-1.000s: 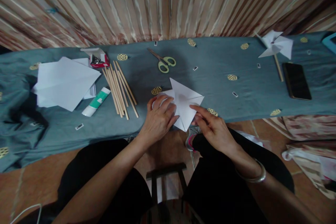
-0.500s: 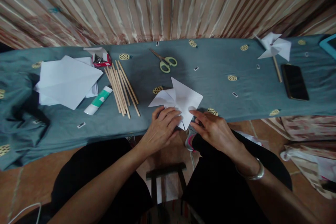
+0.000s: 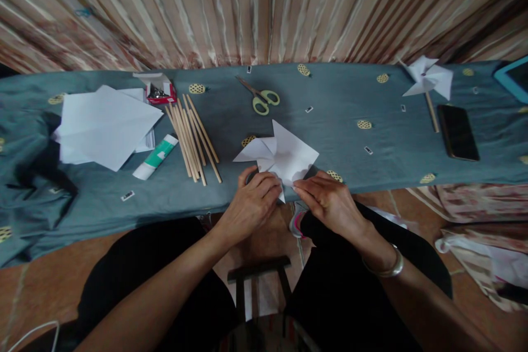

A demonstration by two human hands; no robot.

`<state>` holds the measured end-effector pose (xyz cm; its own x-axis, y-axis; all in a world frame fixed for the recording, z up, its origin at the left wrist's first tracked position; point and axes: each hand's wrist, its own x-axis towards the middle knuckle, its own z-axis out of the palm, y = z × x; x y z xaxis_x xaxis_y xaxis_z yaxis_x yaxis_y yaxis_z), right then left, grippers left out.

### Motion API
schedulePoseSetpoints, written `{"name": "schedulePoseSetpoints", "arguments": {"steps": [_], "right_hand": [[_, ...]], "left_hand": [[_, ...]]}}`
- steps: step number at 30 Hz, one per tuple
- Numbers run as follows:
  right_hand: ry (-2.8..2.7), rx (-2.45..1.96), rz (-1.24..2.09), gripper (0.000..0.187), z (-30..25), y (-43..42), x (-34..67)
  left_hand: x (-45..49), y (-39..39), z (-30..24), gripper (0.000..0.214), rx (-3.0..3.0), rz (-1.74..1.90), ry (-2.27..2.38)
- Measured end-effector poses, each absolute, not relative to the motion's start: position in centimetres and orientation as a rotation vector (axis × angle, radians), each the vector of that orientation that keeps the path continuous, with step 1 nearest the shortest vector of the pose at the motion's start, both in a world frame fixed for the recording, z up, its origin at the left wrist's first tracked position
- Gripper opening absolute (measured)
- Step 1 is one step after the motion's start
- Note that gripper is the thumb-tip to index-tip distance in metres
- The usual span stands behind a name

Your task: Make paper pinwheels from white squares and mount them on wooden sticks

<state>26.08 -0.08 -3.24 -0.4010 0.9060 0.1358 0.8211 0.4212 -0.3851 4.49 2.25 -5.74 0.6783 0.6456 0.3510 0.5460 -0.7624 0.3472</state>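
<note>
A folded white paper [image 3: 284, 153] lies near the front edge of a bench covered in blue-grey cloth [image 3: 350, 143]. My left hand [image 3: 251, 204] rests on the paper's near left part, fingers curled and pressing it down. My right hand [image 3: 328, 201] pinches the paper's near corner with fingertips together. The two hands almost meet at that corner. A silver bangle [image 3: 385, 267] sits on my right wrist.
Left of the paper lie several wooden sticks [image 3: 193, 138], a glue tube [image 3: 155, 157], a stack of white sheets [image 3: 105, 126] and a small red box [image 3: 159, 89]. Green-handled scissors [image 3: 259, 96] lie behind. At the right are a finished paper pinwheel [image 3: 429, 80] and a black phone [image 3: 457, 132].
Both hands slid toward the paper's near corner. The left hand left the upper-left flap, which sprang up. The right fingers closed in on the corner.
</note>
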Motion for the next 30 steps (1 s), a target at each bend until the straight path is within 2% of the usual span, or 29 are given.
{"name": "schedulePoseSetpoints", "arguments": {"steps": [11, 16, 25, 30], "right_hand": [[-2.136, -1.515, 0.439, 0.023, -2.6, 1.4, 26.0], [-2.073, -1.487, 0.456, 0.02, -3.4, 2.1, 26.1], [-1.895, -1.482, 0.706, 0.016, -5.0, 4.0, 25.2], [-1.808, -1.567, 0.71, 0.02, -6.0, 4.6, 25.1]], "left_hand": [[5.0, 2.2, -5.7, 0.023, 2.687, 0.624, 0.951], [5.0, 2.2, -5.8, 0.024, 2.696, 0.639, 0.948], [4.9, 2.0, -5.1, 0.031, 2.684, 0.572, 1.112], [5.2, 1.6, -5.2, 0.028, 2.706, 0.576, 1.104]]}}
